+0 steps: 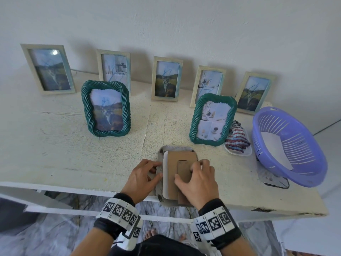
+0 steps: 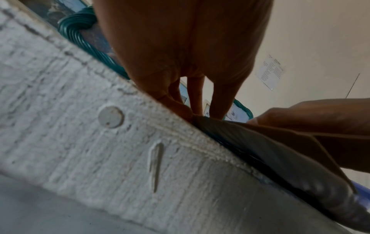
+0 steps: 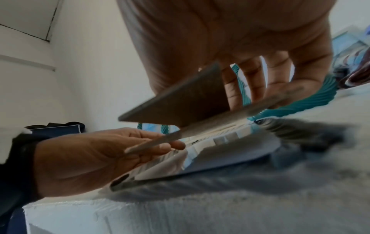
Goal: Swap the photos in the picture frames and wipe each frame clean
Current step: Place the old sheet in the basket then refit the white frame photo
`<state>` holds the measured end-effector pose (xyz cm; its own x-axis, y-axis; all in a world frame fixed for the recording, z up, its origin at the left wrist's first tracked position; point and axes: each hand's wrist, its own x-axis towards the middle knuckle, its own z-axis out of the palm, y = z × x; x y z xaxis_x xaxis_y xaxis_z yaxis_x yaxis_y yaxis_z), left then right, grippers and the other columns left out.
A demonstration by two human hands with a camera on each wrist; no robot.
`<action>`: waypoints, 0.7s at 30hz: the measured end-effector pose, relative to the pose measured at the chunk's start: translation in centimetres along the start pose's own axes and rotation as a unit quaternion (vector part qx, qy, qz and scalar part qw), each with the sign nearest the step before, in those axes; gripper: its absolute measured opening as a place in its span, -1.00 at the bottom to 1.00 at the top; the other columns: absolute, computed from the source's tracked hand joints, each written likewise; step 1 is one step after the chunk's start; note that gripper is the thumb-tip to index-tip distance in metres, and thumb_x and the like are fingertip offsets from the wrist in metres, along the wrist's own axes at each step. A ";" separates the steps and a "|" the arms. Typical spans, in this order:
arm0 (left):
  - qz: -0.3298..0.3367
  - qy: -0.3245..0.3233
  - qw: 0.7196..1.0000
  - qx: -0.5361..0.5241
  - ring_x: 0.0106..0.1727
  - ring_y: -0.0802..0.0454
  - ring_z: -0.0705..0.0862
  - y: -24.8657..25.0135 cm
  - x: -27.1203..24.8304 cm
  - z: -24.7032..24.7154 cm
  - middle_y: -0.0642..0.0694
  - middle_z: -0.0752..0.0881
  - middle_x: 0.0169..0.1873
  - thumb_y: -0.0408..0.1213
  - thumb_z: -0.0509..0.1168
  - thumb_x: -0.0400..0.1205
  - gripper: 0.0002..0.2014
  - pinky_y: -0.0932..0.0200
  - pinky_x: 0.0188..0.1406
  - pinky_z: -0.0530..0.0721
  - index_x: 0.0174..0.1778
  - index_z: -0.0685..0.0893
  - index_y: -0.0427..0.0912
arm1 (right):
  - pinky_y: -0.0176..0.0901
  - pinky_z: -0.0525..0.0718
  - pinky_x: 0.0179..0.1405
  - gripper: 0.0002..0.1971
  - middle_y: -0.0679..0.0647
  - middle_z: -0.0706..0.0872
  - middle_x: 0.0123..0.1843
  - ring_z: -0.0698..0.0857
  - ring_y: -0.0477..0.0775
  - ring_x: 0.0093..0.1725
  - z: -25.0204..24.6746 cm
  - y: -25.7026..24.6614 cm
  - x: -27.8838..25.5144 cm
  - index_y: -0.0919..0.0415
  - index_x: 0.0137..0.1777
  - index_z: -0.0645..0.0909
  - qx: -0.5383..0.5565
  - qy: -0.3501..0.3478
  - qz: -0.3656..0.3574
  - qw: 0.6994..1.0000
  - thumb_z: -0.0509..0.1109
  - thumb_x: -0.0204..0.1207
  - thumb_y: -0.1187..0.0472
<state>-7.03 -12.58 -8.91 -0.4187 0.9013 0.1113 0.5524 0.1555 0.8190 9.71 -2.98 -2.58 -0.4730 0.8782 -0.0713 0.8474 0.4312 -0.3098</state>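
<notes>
**Currently: face-down frame at the desk's front edge**

Both hands work on one frame (image 1: 160,154) lying back-up on the desk (image 1: 73,154), its long axis running from the person toward the wall and its near end overhanging the front edge. The left hand (image 1: 143,175) pinches the frame's left rim. The right hand (image 1: 199,180) grips the brown backing board (image 1: 181,158) and its stand flap (image 1: 182,169); the right-wrist view shows the board tilted up. Two green twisted frames (image 1: 106,108) stand upright behind it, facing the person.
</notes>
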 end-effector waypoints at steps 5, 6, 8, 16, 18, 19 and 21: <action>0.008 -0.008 1.000 0.005 -0.01 0.31 0.63 -0.2 -0.1 0.0 0.14 0.58 -0.01 0.14 0.24 0.53 -0.52 0.33 -0.15 0.69 0.28 0.69 -0.01 | -0.18 0.56 -0.24 -0.43 0.04 0.38 0.15 0.42 0.08 0.12 0.9 -0.8 0.2 0.14 0.08 0.47 -0.011 0.003 0.000 1.000 0.30 0.37 -0.36; 0.006 -0.009 1.000 0.007 -0.01 0.32 0.62 -0.2 -0.1 0.0 0.14 0.58 -0.01 0.18 0.20 0.51 -0.49 0.30 -0.14 0.70 0.27 0.69 0.00 | -0.18 0.56 -0.24 -0.42 0.05 0.38 0.15 0.43 0.09 0.12 1.1 -0.8 0.3 0.15 0.08 0.48 -0.013 0.002 0.001 1.000 0.30 0.37 -0.37; 0.003 -0.009 1.000 0.009 -0.01 0.33 0.63 -0.3 -0.1 0.1 0.12 0.57 0.01 0.20 0.18 0.50 -0.48 0.26 -0.12 0.71 0.26 0.69 0.00 | -0.18 0.57 -0.24 -0.41 0.05 0.38 0.16 0.43 0.09 0.13 1.3 -0.8 0.4 0.15 0.09 0.48 -0.011 0.002 -0.001 1.000 0.31 0.36 -0.37; -0.010 -0.019 1.000 0.010 0.02 0.31 0.62 -0.2 -0.2 0.3 0.12 0.55 0.05 0.07 0.25 0.52 -0.55 0.19 -0.08 0.72 0.28 0.69 -0.01 | -0.16 0.60 -0.18 -0.39 0.07 0.39 0.18 0.43 0.10 0.15 1.8 -0.8 0.5 0.16 0.16 0.47 -0.022 -0.007 -0.012 1.000 0.31 0.37 -0.36; -0.007 -0.017 1.000 0.007 0.01 0.30 0.63 -0.2 -0.2 0.3 0.13 0.55 0.04 0.02 0.29 0.53 -0.59 0.20 -0.11 0.72 0.27 0.69 0.00 | -0.16 0.57 -0.20 -0.40 0.07 0.39 0.18 0.43 0.10 0.15 1.9 -0.8 0.4 0.15 0.16 0.46 -0.023 -0.007 -0.013 1.000 0.32 0.37 -0.36; -0.005 -0.015 1.000 0.007 0.00 0.30 0.63 -0.3 -0.2 0.3 0.13 0.55 0.03 -0.03 0.31 0.54 -0.62 0.21 -0.12 0.72 0.27 0.70 0.00 | -0.16 0.56 -0.21 -0.40 0.07 0.39 0.19 0.43 0.10 0.15 1.9 -0.7 0.5 0.14 0.16 0.46 -0.024 -0.006 -0.013 1.000 0.32 0.37 -0.35; -0.002 -0.012 1.000 0.006 0.00 0.30 0.63 -0.3 -0.2 0.4 0.14 0.55 0.03 -0.09 0.35 0.55 -0.65 0.21 -0.13 0.73 0.26 0.70 0.00 | -0.16 0.55 -0.22 -0.40 0.06 0.39 0.19 0.43 0.11 0.16 1.9 -0.7 0.5 0.13 0.16 0.45 -0.027 -0.006 -0.014 1.000 0.31 0.37 -0.36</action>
<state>-6.83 -12.70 -9.44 -0.4026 0.9105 0.0947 0.5596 0.1630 0.8126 8.43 -3.19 -4.24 -0.4996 0.8631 -0.0738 0.8451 0.4669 -0.2603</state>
